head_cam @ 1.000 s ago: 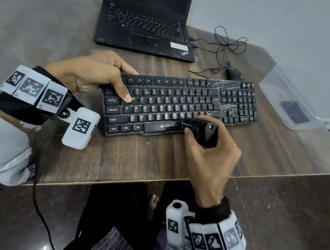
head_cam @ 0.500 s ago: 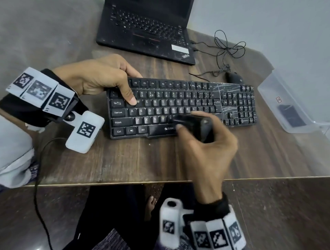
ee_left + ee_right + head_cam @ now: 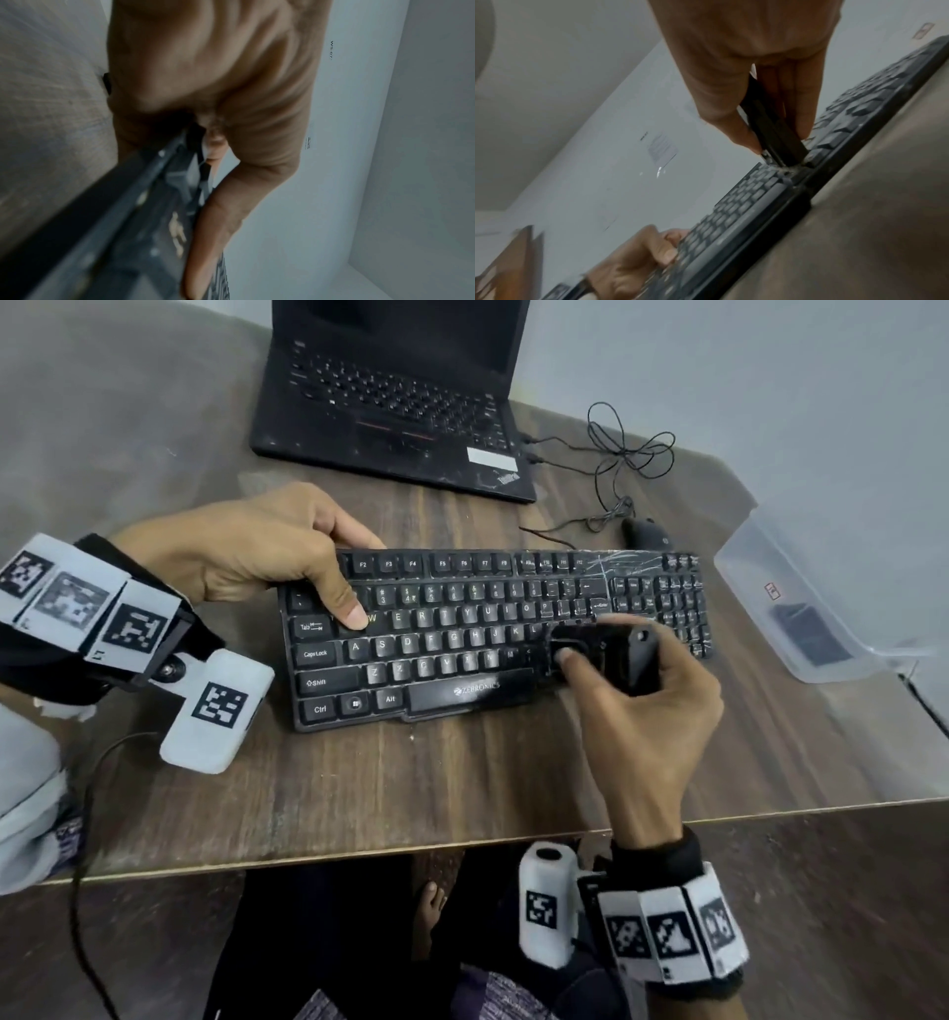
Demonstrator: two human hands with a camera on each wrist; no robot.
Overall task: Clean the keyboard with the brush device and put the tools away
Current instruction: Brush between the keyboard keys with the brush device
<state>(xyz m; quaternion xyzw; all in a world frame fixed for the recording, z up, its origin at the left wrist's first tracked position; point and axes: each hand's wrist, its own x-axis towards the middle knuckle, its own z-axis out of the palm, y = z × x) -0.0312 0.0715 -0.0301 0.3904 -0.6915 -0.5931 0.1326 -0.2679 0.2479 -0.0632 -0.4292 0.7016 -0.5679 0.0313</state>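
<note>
Keyboard (image 3: 493, 629) lies flat on the table (image 3: 411, 778), long edge toward the person. Right hand (image 3: 647, 711) grips the brush (image 3: 606, 654), thumb on its near face, fingers wrapped over the far side; its working end sits on the keys right of the letter block, around the lower rows. The right wrist view shows the brush (image 3: 772, 130) tilted, tip down in a gap between keys, a wisp of lint at the contact point.

Left hand (image 3: 267, 557) holds the upper-left corner of the keyboard, fingers curled over the back edge, thumb pressed on the keys near Tab. Good brace.

Step in hand, as I judge it: sweeping the key rows. To do it well:
- Keep the left-hand clamp firm so the board does not skate under the strokes.
- Work along each row in one direction, tip low enough to reach the channels, light enough not to depress or pop keycaps.
- Push debris toward one edge, not back over swept keys.
- Number pad and the upper-right area carry pale scratch-like marks (dust or scuffs, cannot tell); they likely need passes too.

Clear box (image 3: 801, 613) at the right of the table holds a dark item; probably where the tools go afterwards.
</note>
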